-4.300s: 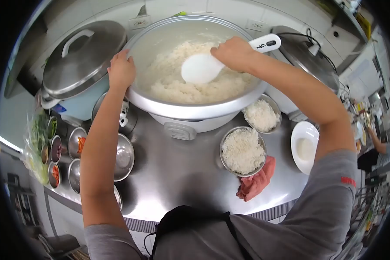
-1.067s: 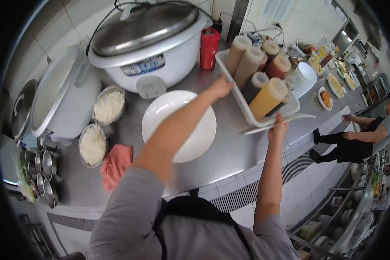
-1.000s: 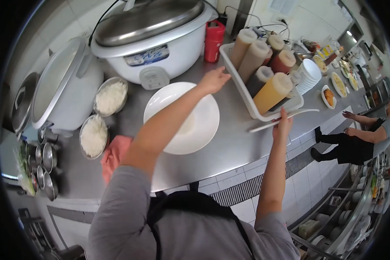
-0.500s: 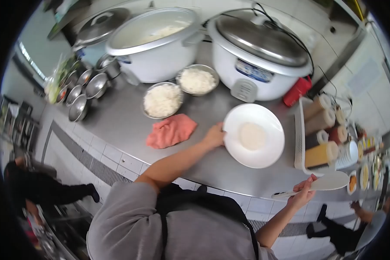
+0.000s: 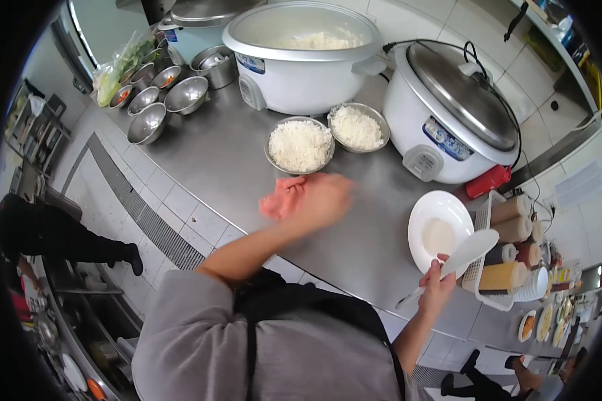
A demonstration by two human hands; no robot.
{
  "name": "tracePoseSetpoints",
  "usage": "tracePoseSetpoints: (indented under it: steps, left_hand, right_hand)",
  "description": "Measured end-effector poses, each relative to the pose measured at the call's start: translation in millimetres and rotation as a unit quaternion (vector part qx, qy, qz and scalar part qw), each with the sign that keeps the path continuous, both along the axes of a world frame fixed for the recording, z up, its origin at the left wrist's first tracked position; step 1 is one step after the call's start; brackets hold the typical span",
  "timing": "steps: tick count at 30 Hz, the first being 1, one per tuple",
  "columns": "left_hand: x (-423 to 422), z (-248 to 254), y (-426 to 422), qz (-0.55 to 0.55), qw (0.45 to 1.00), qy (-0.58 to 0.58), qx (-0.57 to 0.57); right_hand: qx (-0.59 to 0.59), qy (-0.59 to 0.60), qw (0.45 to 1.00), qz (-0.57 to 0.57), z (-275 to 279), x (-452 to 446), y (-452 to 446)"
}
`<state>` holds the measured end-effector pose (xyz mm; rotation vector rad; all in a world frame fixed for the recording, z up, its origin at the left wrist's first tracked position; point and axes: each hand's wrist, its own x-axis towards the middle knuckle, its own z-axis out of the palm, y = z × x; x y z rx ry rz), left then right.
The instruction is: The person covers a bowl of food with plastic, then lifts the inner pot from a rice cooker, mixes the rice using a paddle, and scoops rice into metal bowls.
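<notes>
My left hand [image 5: 330, 199] is smeared by motion, above the table beside a crumpled pink cloth [image 5: 284, 198]; whether it touches the cloth I cannot tell. My right hand [image 5: 437, 283] is closed round a white rice paddle [image 5: 471, 249], its blade pointing up and right. Behind the paddle is a white plate [image 5: 421, 220] with a pale round centre. Part of its near rim is hidden by the paddle and my right fingers. Beyond the cloth stand two metal bowls heaped with white rice, the left rice bowl [image 5: 299, 145] and the right rice bowl [image 5: 358, 127].
An uncovered rice cooker [image 5: 301, 83] and a lidded rice cooker [image 5: 448, 127] line the back. A white basket [image 5: 483, 277] of sauce bottles stands at right. Several metal bowls [image 5: 186, 95] sit at left. Other people stand at both sides, one in dark trousers [image 5: 67, 234].
My left hand has let go of the plate and moved left to the cloth. The plate now sits farther right, close to the basket. My right hand still holds the paddle.
</notes>
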<state>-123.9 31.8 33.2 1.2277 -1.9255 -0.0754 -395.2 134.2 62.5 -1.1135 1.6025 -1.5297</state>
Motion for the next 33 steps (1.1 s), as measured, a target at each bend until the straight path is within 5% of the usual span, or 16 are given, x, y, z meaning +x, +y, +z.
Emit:
tracePoseSetpoints:
  steps: [1,3,7,14,16,17,18,19,20,22,25,27,33]
  left_hand:
    - [31.5,29.2,10.5,-0.031,0.911,-0.386,0.143]
    - [68.2,-32.9,31.7,0.091,0.981,-0.147,0.084]
    - [43.2,-73.9,45.1,0.078,0.984,-0.139,0.074]
    - [-93.6,-67.1,55.0,-0.290,0.923,-0.126,0.217]
    - [-95.2,-84.4,43.7,-0.304,0.938,0.083,0.145]
    - [-75.0,-87.5,32.7,-0.257,0.902,0.068,0.339]
    - [-42.1,-34.4,43.0,-0.157,0.860,0.212,0.437]
    - [1.3,-107.8,16.8,-0.017,0.984,0.093,0.149]
    - [35.7,-87.3,8.0,0.035,0.920,0.374,0.112]
    - [120.1,-87.2,-39.3,0.334,0.894,0.298,0.027]
    - [167.7,-85.5,-69.9,0.210,0.853,0.452,0.157]
    - [158.2,-69.1,-77.3,0.120,0.755,0.528,0.369]
    - [116.0,-74.6,-31.0,0.101,0.822,0.463,0.315]
  right_hand:
    - [-0.005,-0.017,1.000,0.016,-1.9,3.8,-3.3]
    - [-0.014,-0.038,0.998,0.045,-2.2,13.2,-11.3]
    - [-0.009,-0.017,0.996,0.086,4.2,32.2,-22.2]
    - [-0.022,0.019,0.990,0.135,12.9,40.5,-25.5]
    - [0.081,0.098,0.978,0.166,11.9,31.1,-15.4]
    - [0.058,0.184,0.971,0.144,-14.3,21.4,-12.8]
    - [0.063,0.184,0.972,0.128,-33.2,15.6,-9.2]
    - [-0.012,0.306,0.942,0.140,-49.4,16.3,-4.6]
    - [-0.088,0.420,0.891,0.150,-60.6,21.9,-1.2]
    - [-0.015,0.443,0.884,0.150,-74.0,44.4,9.7]
    - [0.104,0.468,0.861,0.173,-70.8,45.3,25.5]
    - [0.180,0.476,0.841,0.182,-63.0,22.2,36.4]
    - [0.083,0.474,0.866,0.133,-61.4,-81.0,93.0]
